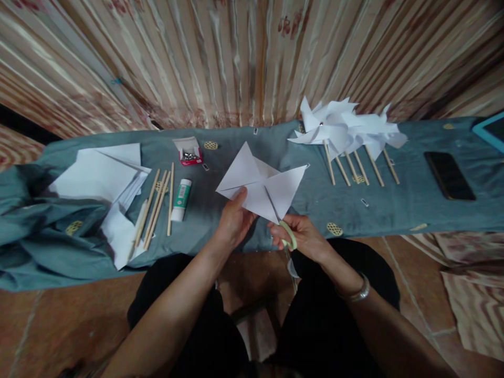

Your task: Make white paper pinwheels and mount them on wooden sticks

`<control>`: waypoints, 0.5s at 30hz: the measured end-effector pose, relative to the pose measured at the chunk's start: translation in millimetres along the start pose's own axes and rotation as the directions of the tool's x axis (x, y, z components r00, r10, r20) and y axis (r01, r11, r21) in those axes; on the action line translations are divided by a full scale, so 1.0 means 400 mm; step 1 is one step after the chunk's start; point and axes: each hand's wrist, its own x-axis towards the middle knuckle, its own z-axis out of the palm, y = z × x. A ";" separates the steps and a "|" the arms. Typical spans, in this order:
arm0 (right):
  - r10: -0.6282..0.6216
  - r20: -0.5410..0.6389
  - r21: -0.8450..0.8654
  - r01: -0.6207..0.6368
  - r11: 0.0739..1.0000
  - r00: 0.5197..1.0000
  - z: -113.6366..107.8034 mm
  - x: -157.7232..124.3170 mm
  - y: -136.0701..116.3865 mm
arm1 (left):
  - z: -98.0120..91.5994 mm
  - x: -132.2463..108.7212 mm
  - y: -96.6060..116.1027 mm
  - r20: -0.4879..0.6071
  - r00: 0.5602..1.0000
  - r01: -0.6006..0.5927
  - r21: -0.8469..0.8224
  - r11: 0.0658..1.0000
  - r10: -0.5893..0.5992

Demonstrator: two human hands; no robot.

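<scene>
A white paper sheet (255, 181) with slits cut inward from its corners is pinched by my left hand (236, 216), thumb on top and fingers beneath. My right hand (301, 233) grips scissors (289, 234) by their pale green handles. The blades lie in a slit at the paper's near corner, pointing toward its middle. Left of the paper, a glue stick (181, 200) with a green label and a small red box (190, 152) of shiny metal pins rest on the cloth.
Several paper pinwheels (338, 126) on wooden sticks lie at back right, with a black phone (449, 176) beyond. Wooden sticks (157, 210) and a stack of white paper (94, 173) lie left on the green cloth (252, 241). A striped curtain (236, 63) hangs behind.
</scene>
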 end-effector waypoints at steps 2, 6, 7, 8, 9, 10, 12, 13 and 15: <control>-0.008 -0.011 0.006 0.008 1.000 1.000 0.002 0.000 0.001 | 0.000 -0.001 0.000 0.003 1.000 0.001 0.002 1.000 -0.001; -0.002 -0.021 0.013 0.002 1.000 1.000 0.004 0.000 0.001 | -0.003 -0.001 0.000 0.025 1.000 -0.001 0.020 1.000 0.000; 0.000 -0.022 0.015 0.000 1.000 1.000 0.005 0.000 0.001 | -0.004 0.000 -0.001 0.031 1.000 -0.003 0.020 1.000 0.002; 0.001 -0.022 0.015 0.000 1.000 1.000 0.005 0.000 0.001 | -0.006 0.001 -0.001 0.035 0.999 -0.005 0.019 1.000 0.004; -0.002 -0.023 0.013 0.002 1.000 1.000 0.004 0.000 0.001 | -0.007 0.001 -0.002 0.040 0.999 -0.008 0.019 1.000 0.007; -0.006 -0.021 0.011 0.006 1.000 1.000 0.004 0.000 0.001 | -0.008 0.002 -0.002 0.044 0.999 -0.011 0.018 1.000 0.010; -0.012 -0.017 0.005 0.012 1.000 1.000 0.003 0.000 0.001 | -0.008 0.002 -0.003 0.047 0.999 -0.014 0.015 1.000 0.013; -0.014 -0.015 0.002 0.014 1.000 1.000 0.002 0.000 0.002 | -0.008 0.002 -0.003 0.046 0.999 -0.014 0.013 1.000 0.013; -0.017 -0.009 0.002 0.017 1.000 1.000 0.000 0.000 0.003 | -0.006 0.002 -0.003 0.038 0.999 -0.011 0.006 1.000 0.011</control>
